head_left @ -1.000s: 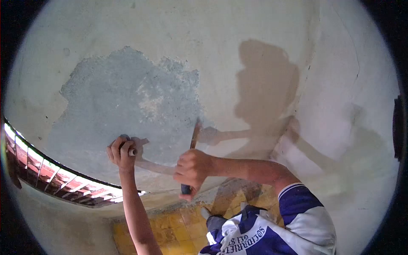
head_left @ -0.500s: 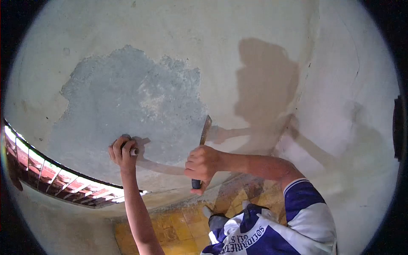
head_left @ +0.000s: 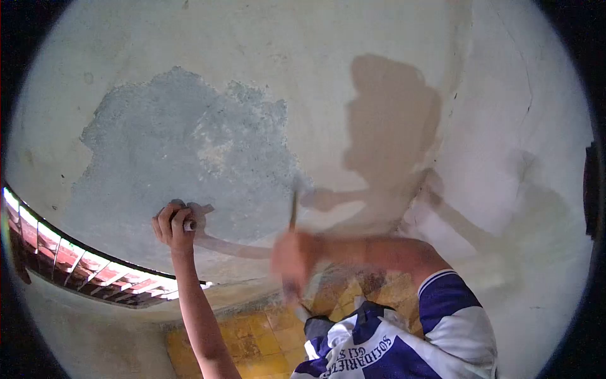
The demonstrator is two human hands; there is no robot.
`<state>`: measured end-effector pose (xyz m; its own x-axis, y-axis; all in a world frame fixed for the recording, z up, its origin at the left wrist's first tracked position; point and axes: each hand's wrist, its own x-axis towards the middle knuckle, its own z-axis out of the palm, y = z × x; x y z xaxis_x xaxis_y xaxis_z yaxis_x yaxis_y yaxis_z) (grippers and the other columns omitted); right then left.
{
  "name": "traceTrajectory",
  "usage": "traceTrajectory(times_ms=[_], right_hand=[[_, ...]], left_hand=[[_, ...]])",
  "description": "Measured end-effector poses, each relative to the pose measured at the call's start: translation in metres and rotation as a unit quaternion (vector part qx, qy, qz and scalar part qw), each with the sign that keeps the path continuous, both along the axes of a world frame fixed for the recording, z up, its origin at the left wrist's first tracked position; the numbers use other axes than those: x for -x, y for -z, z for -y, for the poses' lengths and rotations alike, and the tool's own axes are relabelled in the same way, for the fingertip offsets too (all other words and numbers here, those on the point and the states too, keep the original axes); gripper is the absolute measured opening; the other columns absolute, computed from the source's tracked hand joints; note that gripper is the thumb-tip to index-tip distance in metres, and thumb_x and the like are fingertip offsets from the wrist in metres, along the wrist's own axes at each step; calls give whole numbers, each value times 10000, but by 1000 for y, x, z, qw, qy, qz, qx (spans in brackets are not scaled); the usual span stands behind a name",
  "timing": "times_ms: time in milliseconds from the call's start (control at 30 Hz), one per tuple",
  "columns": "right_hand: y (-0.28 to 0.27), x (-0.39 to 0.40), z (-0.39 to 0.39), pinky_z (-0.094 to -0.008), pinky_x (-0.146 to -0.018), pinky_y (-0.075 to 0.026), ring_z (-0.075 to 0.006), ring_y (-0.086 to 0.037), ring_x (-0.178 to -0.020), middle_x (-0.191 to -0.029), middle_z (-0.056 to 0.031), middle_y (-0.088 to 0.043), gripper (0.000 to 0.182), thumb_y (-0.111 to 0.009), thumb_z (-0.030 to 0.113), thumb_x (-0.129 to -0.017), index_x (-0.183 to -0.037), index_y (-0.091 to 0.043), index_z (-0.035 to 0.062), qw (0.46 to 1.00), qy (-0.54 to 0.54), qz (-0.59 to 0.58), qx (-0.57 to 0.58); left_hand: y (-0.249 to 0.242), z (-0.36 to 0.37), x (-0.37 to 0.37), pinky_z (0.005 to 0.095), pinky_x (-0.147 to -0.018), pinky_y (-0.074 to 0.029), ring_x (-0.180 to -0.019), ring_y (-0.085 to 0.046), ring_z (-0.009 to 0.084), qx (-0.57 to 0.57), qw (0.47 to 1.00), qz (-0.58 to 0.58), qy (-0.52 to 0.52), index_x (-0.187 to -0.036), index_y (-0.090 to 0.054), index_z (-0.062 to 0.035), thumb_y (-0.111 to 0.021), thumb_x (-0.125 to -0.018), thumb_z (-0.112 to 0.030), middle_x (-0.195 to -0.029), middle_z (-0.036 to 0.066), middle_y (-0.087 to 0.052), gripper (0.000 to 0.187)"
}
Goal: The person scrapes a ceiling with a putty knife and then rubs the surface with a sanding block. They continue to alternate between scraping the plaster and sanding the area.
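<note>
One right hand (head_left: pixel 295 254), blurred, clamped on a scraper (head_left: pixel 293 213), blade up from the fist; left of it, we mark the left hand (head_left: pixel 172 225) curled round a pale-ended object (head_left: pixel 189 225). Grey wall patch (head_left: pixel 145 145) above both; barred window (head_left: pixel 93 265) below-left of the left hand.

One person (head_left: pixel 451 328) shows one left hand (head_left: pixel 170 228) and one right hand (head_left: pixel 295 256), with one small cylinder (head_left: pixel 190 225) at left and, through the blur, apparently one scraper (head_left: pixel 293 213) at right. One grey patch (head_left: pixel 139 142) and one barred window (head_left: pixel 77 264) also show.
</note>
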<state>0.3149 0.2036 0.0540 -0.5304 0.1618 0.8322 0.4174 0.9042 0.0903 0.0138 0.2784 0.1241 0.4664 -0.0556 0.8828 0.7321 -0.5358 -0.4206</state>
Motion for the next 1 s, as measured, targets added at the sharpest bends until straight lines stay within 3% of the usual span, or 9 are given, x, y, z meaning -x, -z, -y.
traceTrajectory(times_ms=[433, 533, 600, 633, 700, 800, 900, 933, 1000], right_hand=[[8, 2, 16, -356, -389, -376, -212, -487, -443, -515, -13, -414, 449, -632, 521, -701, -547, -431, 150, 995, -65, -69, -32], [-5, 37, 55, -343, -390, -372, -208, -485, -450, -516, -4, -403, 487, -648, 568, -664, -553, -426, 149, 978, -201, -48, -12], [7, 23, 19, -324, -402, -375, -191, -467, -446, -518, 2, -399, 500, -633, 554, -672, -556, -398, 127, 985, -151, -84, -25], [4, 18, 23, -317, -409, -372, -183, -449, -437, -520, -5, -401, 519, -629, 559, -680, -559, -392, 114, 997, -75, 5, -28], [13, 22, 19, -312, -407, -369, -178, -451, -437, -521, -3, -400, 500, -635, 551, -678, -561, -408, 122, 997, -72, 2, -40], [-1, 56, 69, -370, -427, -411, -226, -522, -464, -519, -30, -462, 494, -651, 592, -652, -576, -457, 144, 978, -198, -26, -53], [10, 39, 19, -324, -411, -373, -206, -463, -432, -518, -12, -406, 469, -633, 536, -684, -558, -433, 131, 977, -199, -75, -22], [10, 10, -6, -351, -414, -378, -224, -477, -447, -528, -17, -411, 473, -642, 537, -687, -562, -438, 129, 996, -62, -59, -15], [3, 7, 9, -360, -417, -382, -225, -485, -460, -538, -19, -417, 469, -647, 532, -687, -564, -442, 129, 995, -63, -68, -38]], left_hand=[[-5, -4, -6, 335, -630, -471, -765, -586, 209, -35, 999, 11, 0, -790, -598, -179, -688, -682, -22, -912, 20, -602, 211], [2, -2, -1, 336, -632, -471, -767, -586, 209, -21, 1000, 12, -4, -791, -597, -178, -679, -686, -7, -907, 20, -605, 217], [1, -1, -1, 336, -641, -467, -771, -583, 206, -18, 1000, 7, -10, -805, -589, -175, -682, -675, 3, -902, 18, -603, 239], [0, -1, -1, 337, -645, -465, -773, -582, 204, -18, 1000, 6, -12, -812, -585, -174, -683, -670, 8, -900, 18, -602, 250], [-2, -1, -1, 335, -641, -461, -768, -576, 202, -29, 999, -1, -16, -821, -582, -169, -684, -661, 14, -895, 16, -600, 263], [-3, -2, -7, 337, -636, -457, -764, -569, 200, -38, 999, 3, -2, -816, -582, -167, -685, -666, 1, -893, 15, -598, 247], [-2, 1, -4, 337, -637, -458, -763, -568, 200, -22, 1000, 1, -13, -811, -583, -176, -688, -682, -20, -895, 11, -597, 228], [-2, 2, -3, 336, -637, -459, -764, -569, 200, -17, 1000, 1, -20, -811, -583, -181, -689, -688, -27, -896, 10, -597, 225], [-3, 2, -5, 333, -641, -463, -765, -572, 201, -22, 999, 6, -23, -812, -582, -186, -697, -690, -37, -902, 9, -598, 225]])
